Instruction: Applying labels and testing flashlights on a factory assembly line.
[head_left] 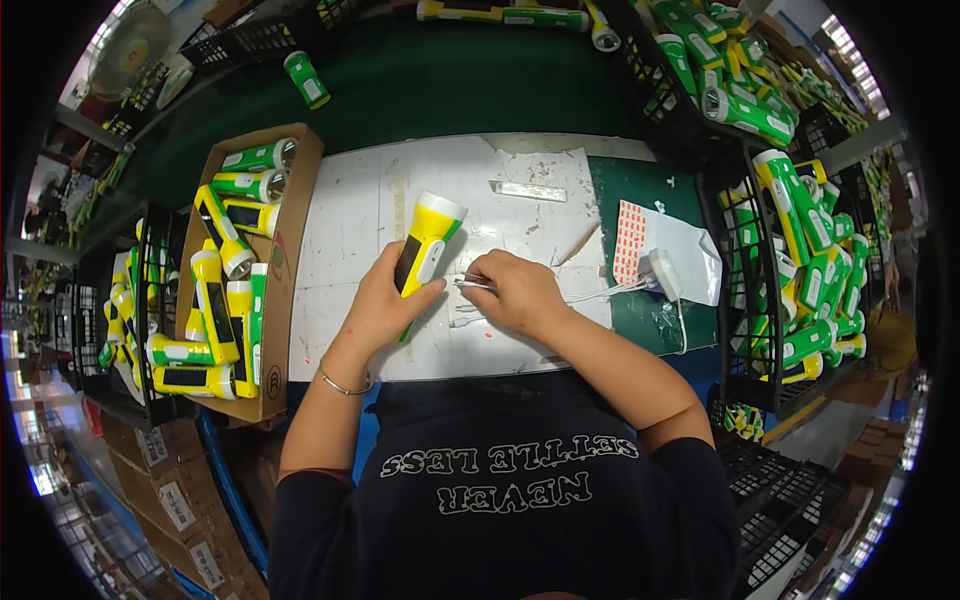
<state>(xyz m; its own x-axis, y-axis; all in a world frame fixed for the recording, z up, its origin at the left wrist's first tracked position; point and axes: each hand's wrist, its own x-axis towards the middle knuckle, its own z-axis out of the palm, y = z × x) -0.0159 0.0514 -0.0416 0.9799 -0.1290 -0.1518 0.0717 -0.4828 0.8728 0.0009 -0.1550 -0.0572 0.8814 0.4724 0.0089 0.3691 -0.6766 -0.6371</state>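
My left hand (385, 305) is wrapped round a yellow and green flashlight (431, 240), its wide white-rimmed head tilted up and away from me. A dark panel and a white switch plate show on its body. Just to the right, my right hand (512, 290) pinches the end of a white cable (600, 292) close to the flashlight's side; a small gap seems to lie between them. The cable runs right to a white plug adapter (662, 272). Another cable end (465, 321) lies on the white work surface (345, 220) below my right hand.
A cardboard box (300, 190) of flashlights stands at the left, beside a black crate (150, 310). More flashlights fill black crates (740, 300) at the right. A sheet of red stickers (630, 240) lies near the adapter. One flashlight (306, 80) lies on the green table at the back.
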